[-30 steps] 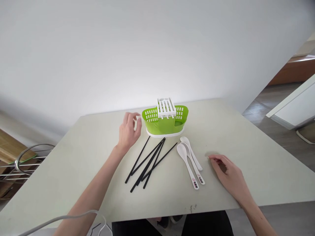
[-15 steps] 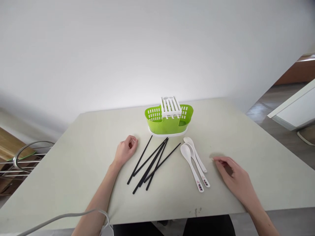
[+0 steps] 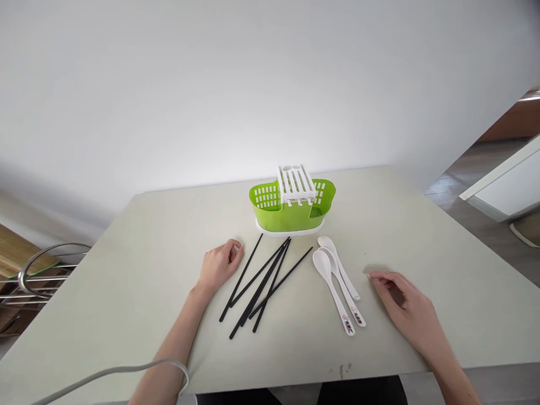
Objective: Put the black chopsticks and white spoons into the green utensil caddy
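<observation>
My left hand (image 3: 221, 264) rests on the table, fingers curled in a loose fist with nothing seen in it. Just right of it lie several black chopsticks (image 3: 265, 281), crossed and fanned over one another. Three white spoons (image 3: 333, 287) overlap beside the chopsticks, bowls pointing away from me. To the right of the spoons and apart from them, my right hand (image 3: 407, 306) rests with thumb and fingers drawn together, no object visible in them. Beyond the utensils stands a green basket (image 3: 291, 220) with a white base and a white slotted rack (image 3: 297, 183) across its top.
A white wall (image 3: 270, 84) rises behind the table (image 3: 169, 225). A grey cable (image 3: 109, 371) crosses over my left forearm. At the far left there is a metal rack (image 3: 29, 281) with a wooden board (image 3: 21, 250). A white piece of furniture (image 3: 506, 180) stands off to the right.
My left hand has shifted slightly right, closer to the chopsticks. The whole view has moved a little. My right hand, the spoons, chopsticks and basket keep their places on the table.
</observation>
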The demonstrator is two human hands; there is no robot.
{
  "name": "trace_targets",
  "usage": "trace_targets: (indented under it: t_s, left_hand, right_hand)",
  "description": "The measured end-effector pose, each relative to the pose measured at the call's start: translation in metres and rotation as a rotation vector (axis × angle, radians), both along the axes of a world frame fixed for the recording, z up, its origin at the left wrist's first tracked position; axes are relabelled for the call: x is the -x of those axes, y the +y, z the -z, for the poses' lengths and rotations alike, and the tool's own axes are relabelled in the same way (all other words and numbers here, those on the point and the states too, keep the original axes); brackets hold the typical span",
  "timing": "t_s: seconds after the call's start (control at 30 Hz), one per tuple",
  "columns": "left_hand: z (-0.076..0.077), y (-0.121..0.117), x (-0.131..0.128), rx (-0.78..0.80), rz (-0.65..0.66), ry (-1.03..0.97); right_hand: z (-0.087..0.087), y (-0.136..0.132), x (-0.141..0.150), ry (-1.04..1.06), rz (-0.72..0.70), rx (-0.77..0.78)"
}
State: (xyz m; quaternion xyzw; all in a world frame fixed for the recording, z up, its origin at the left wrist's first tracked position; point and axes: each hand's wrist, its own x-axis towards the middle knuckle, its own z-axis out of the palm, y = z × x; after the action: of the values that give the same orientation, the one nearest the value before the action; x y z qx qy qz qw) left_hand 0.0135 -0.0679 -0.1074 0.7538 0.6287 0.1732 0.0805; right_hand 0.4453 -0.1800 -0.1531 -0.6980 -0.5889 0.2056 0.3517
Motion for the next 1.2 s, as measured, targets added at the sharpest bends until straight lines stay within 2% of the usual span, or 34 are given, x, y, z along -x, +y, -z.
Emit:
trace_targets:
  t_s: [0.3,1.2]
  left_hand:
    - [-0.0007,-0.0007,-0.0010,0.006,0.044,0.006]
    - [-0.0083,-0.0032,-0.0039,0.015,0.049,0.003]
  right_hand:
    - [0.0012,0.0008,0.0002,0.025,0.003,-0.003]
    - [0.0054,0.0044,-0.0004,0.043,-0.003,-0.008]
